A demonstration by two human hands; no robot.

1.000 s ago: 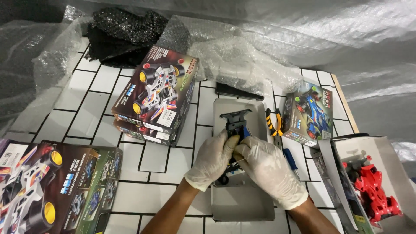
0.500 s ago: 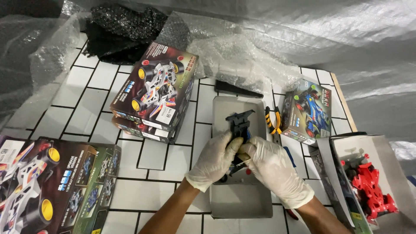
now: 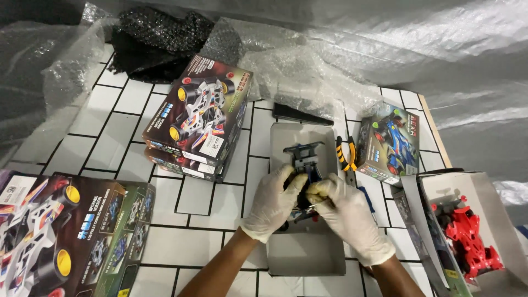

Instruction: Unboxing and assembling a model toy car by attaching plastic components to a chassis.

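Note:
Both my hands wear white gloves and meet over a grey tray (image 3: 300,254) at the middle of the tiled table. My left hand (image 3: 273,202) grips the side of a dark blue and black toy car chassis (image 3: 304,157). My right hand (image 3: 347,214) closes on the chassis from the right, and a thin tool tip seems to show between its fingers. The chassis's front end sticks out beyond my fingers toward the far side.
A stack of toy car boxes (image 3: 199,120) stands left of the tray, more boxes (image 3: 66,231) at the near left. Yellow-handled pliers (image 3: 346,154) and a blue car box (image 3: 389,144) lie right. A red toy car (image 3: 467,242) sits in an open box. Bubble wrap (image 3: 308,71) behind.
My hands and the chassis stay over the tray, with small shifts of my fingers on the part. The view has drifted slightly.

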